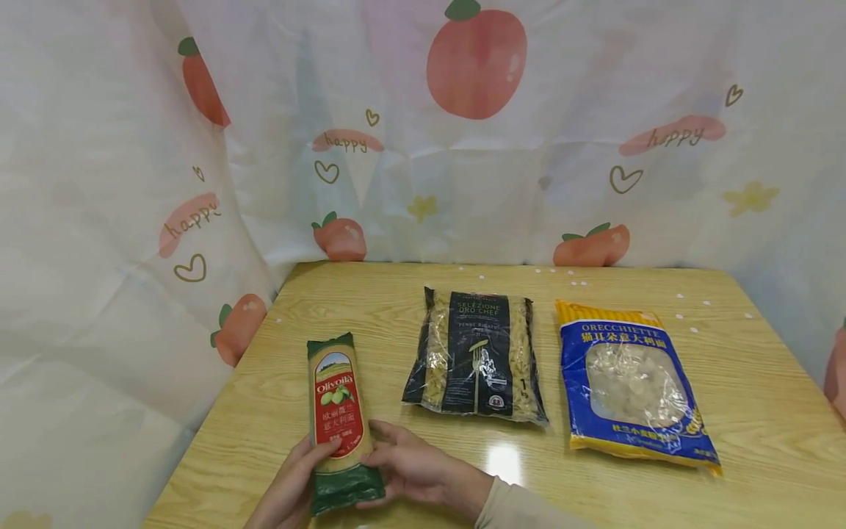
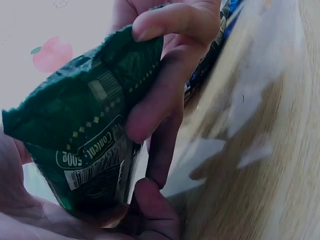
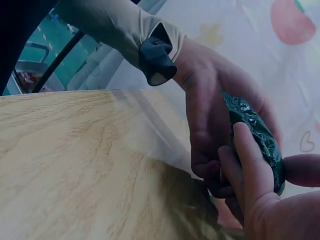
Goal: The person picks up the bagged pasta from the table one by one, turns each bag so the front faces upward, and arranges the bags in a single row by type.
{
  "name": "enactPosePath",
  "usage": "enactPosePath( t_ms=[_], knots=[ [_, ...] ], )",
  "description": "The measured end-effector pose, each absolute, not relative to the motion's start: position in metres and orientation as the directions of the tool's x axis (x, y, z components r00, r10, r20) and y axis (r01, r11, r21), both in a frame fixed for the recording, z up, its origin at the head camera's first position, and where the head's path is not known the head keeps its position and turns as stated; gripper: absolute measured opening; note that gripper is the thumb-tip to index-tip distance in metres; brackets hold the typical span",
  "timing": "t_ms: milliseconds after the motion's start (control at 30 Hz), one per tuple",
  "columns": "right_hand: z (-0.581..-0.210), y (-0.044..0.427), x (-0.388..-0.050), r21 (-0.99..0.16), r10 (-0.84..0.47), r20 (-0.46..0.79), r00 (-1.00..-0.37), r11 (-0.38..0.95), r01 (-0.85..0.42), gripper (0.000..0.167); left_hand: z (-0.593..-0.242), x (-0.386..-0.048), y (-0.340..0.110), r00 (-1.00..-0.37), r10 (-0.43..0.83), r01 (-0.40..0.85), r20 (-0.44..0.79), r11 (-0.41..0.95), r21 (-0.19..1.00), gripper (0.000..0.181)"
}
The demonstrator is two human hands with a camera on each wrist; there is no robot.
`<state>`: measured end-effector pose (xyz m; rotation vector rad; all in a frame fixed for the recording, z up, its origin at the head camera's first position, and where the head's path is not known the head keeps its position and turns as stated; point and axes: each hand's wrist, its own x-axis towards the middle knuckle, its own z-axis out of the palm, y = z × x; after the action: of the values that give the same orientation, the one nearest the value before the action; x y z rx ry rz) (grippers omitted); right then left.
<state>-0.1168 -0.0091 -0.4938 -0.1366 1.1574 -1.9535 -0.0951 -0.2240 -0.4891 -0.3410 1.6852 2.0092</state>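
A long pack of spaghetti, with a red label and green ends, is held by both hands over the front left of the table. My left hand grips its left edge, the thumb lying across the front. At the lower right edge, my right hand holds the pack close to its green bottom end. That end faces the left wrist view, showing a barcode and "500g". In the right wrist view, the crinkled green wrapper sits between the two hands. Fingers behind the pack are partly hidden.
A black bag of penne lies at the middle of the wooden table. Right of it lies a blue and yellow orecchiette bag. A printed curtain hangs behind and along the sides.
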Motion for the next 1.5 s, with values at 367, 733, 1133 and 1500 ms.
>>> enactPosePath(
  t_ms=[367,733,1133,1500],
  knots=[
    [-0.495,-0.017,-0.108,-0.749,-0.685,-0.24,-0.688,-0.32,0.58,0.082,-0.491,-0.091,-0.229,-0.872,0.111,-0.481,-0.476,-0.018,0.877,0.078],
    [-0.498,-0.029,-0.102,-0.712,-0.59,-0.256,-0.766,-0.42,0.562,0.083,-0.488,-0.099,-0.231,-0.889,-0.057,-0.453,-0.454,-0.031,0.891,0.083],
    [-0.493,-0.035,-0.12,-0.755,-0.475,-0.247,-0.845,-0.451,0.475,0.08,-0.489,-0.14,-0.233,-0.935,0.055,-0.35,-0.35,0.009,0.937,0.077],
    [-0.484,-0.046,-0.136,-0.77,-0.422,-0.241,-0.874,-0.466,0.437,0.084,-0.49,-0.177,-0.235,-0.951,0.073,-0.296,-0.3,0.058,0.953,0.07]
  ],
)
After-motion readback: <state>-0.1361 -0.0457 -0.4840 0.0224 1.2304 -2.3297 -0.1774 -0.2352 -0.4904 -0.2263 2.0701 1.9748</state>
